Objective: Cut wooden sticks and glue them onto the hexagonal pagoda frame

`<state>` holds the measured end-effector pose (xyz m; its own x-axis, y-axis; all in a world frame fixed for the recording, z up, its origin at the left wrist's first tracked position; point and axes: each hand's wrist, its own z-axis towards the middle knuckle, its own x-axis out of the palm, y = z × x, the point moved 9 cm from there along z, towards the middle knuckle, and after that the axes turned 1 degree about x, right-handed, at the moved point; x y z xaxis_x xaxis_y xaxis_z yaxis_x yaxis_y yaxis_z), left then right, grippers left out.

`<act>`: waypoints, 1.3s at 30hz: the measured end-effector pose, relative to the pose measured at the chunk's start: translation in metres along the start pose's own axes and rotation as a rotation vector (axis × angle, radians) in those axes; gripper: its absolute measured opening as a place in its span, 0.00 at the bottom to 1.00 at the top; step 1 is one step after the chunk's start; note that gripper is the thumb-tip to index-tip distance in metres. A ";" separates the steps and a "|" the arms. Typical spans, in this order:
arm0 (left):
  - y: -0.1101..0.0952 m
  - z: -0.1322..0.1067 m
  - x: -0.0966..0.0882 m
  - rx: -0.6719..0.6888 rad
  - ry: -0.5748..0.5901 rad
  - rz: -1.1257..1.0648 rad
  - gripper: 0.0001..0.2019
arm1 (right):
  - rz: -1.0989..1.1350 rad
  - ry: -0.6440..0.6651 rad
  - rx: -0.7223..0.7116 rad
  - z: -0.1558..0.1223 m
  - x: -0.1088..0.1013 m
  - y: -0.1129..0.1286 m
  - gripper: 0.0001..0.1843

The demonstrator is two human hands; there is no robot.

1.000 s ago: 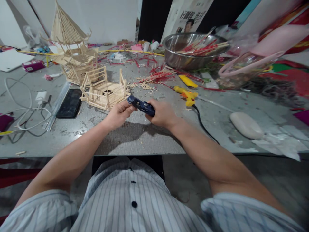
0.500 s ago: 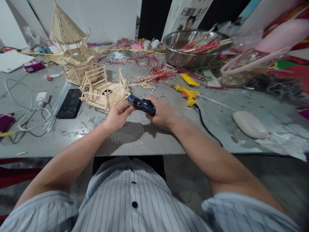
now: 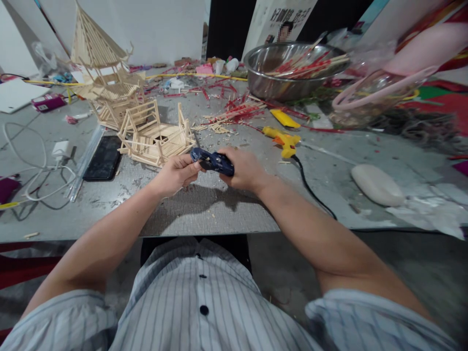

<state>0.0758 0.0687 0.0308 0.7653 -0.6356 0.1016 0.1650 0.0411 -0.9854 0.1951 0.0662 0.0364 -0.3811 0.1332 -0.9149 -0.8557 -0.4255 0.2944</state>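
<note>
My right hand [image 3: 243,168] is wrapped round a dark blue hand tool [image 3: 215,162], which looks like a hand cutter. Its head points left, toward my left hand [image 3: 177,173]. The left thumb and fingers are pinched together against the head of the tool; whatever they hold there is too small or hidden to make out. Just beyond my left hand stands a small open frame of wooden sticks [image 3: 155,139], with a slatted floor and railings. Behind it on the left rises a stick pavilion [image 3: 109,83] with a pointed roof.
A yellow glue gun [image 3: 283,140] lies right of my hands, its black cord running over the table edge. Loose red-and-wood sticks [image 3: 237,114] and scraps lie beyond. Farther back is a steel basin [image 3: 263,83] with sticks. A phone [image 3: 102,158] and white cable [image 3: 40,168] lie left.
My left hand has shifted slightly left and its fingers are angled a little differently at the tool's head. The right hand keeps its grip. The whole view has moved slightly.
</note>
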 end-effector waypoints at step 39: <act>-0.029 -0.008 -0.007 0.356 -0.236 0.452 0.22 | 0.015 -0.034 0.043 0.002 0.000 0.000 0.28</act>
<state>0.0603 0.0657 0.0575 0.9181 -0.3094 -0.2478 -0.0412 0.5472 -0.8360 0.1940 0.0678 0.0367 -0.4050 0.1577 -0.9006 -0.8637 -0.3892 0.3202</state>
